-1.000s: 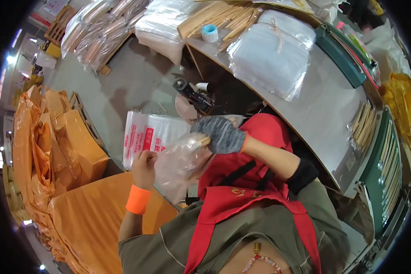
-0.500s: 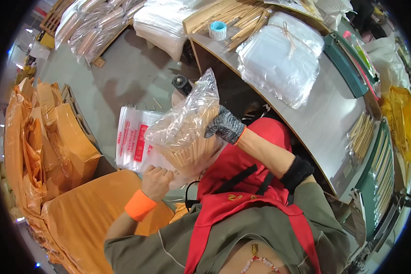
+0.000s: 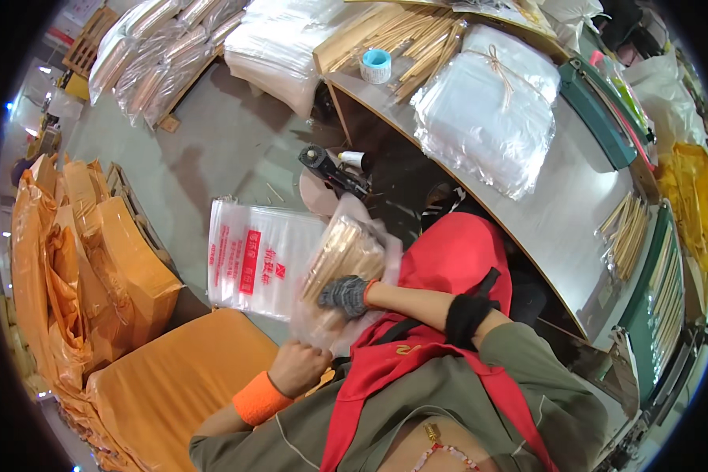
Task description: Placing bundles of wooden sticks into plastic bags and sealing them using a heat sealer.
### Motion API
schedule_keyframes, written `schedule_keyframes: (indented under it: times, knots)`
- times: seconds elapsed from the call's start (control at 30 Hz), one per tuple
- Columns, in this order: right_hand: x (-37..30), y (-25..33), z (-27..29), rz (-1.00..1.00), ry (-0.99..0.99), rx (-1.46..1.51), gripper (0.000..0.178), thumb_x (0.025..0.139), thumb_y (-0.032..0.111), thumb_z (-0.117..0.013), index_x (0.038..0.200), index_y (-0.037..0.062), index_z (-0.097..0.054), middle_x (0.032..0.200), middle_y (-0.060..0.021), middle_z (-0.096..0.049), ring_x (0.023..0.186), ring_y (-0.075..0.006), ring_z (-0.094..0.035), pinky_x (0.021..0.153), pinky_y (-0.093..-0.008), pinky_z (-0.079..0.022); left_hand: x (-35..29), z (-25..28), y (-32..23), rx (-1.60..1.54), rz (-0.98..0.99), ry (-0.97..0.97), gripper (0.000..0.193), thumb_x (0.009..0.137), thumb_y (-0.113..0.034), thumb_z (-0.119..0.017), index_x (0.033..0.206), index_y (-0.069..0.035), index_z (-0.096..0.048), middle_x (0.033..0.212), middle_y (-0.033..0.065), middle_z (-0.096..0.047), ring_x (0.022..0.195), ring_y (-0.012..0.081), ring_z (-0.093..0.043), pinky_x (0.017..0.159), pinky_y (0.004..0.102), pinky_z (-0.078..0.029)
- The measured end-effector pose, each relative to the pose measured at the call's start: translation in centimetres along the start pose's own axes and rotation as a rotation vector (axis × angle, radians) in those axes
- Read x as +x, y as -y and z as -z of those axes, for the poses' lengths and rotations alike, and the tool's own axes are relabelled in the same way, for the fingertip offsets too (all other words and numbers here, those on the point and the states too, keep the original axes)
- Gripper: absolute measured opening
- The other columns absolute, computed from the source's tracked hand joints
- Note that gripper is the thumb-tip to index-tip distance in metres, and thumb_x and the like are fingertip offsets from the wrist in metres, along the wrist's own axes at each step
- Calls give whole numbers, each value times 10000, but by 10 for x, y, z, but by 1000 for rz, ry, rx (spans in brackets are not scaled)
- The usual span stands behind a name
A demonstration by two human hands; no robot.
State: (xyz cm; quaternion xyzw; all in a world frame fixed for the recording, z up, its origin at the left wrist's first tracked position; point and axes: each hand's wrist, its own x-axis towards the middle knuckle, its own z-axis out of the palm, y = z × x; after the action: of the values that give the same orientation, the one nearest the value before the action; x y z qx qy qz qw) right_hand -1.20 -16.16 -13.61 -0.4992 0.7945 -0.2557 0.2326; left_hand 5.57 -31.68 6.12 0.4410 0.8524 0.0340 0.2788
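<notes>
Two hands are used: the gloved right hand (image 3: 344, 296) is laid over the filled clear bag (image 3: 344, 250), its grip impossible to tell; the bare left hand (image 3: 300, 368) is clenched by the lower edge. Between printed bags (image 3: 263, 259) and red cloth (image 3: 460, 256), the sticks are best kept aligned, the film unstrained.

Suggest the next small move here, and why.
Perhaps draw the near end of the clear bag taut with the left grip: it sits by that end, where the bag spreads past its sticks, while the gloved right grip lies over them and could hold them steady.
</notes>
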Motion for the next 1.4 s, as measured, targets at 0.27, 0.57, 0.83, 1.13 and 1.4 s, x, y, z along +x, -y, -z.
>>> schedule_keyframes:
  times: [0.27,0.57,0.83,1.13,1.4]
  knots:
    - [-173,10,115,-263,-659,614,321,838,209,-593,1125,68,-572,1110,-146,-577,1067,-296,-536,920,-376,-432,82,64,0,-111,-141,-296,209,772,-133,-604,958,-49,-557,745,108,-591,698,270,-584,621,369,-466]
    - [-420,82,66,-1440,-1543,-451,406,748,69,-659,1135,28,-542,1158,-149,-558,1100,-314,-516,948,-377,-406,313,120,-108,-590,-624,-415,249,779,-63,-639,1018,-15,-593,889,112,-652,750,197,-639,680,296,-505]
    - [-536,56,12,-2194,-1202,-484,866,816,480,-553,1407,-11,-155,1404,-260,-276,1277,-413,-306,1061,-471,-253,526,120,-222,-463,-706,-516,447,772,-260,-665,1146,-54,-533,1130,133,-578,1030,291,-558,867,377,-453]
    - [-611,-27,36,-1522,-1789,-441,716,774,277,-681,1354,39,-336,1138,-211,-554,994,-318,-569,890,-375,-443,624,112,-348,-578,-680,-324,782,774,-464,-627,1324,18,-350,1326,257,-393,1246,388,-362,1035,420,-307]
    - [-512,-11,60,-1798,-1289,-563,663,694,201,-645,1284,-1,-419,1131,-223,-550,1096,-380,-498,965,-417,-392,555,55,-332,-759,-527,-631,892,767,-410,-642,1405,3,-176,1356,287,-298,1263,434,-273,1063,443,-234]
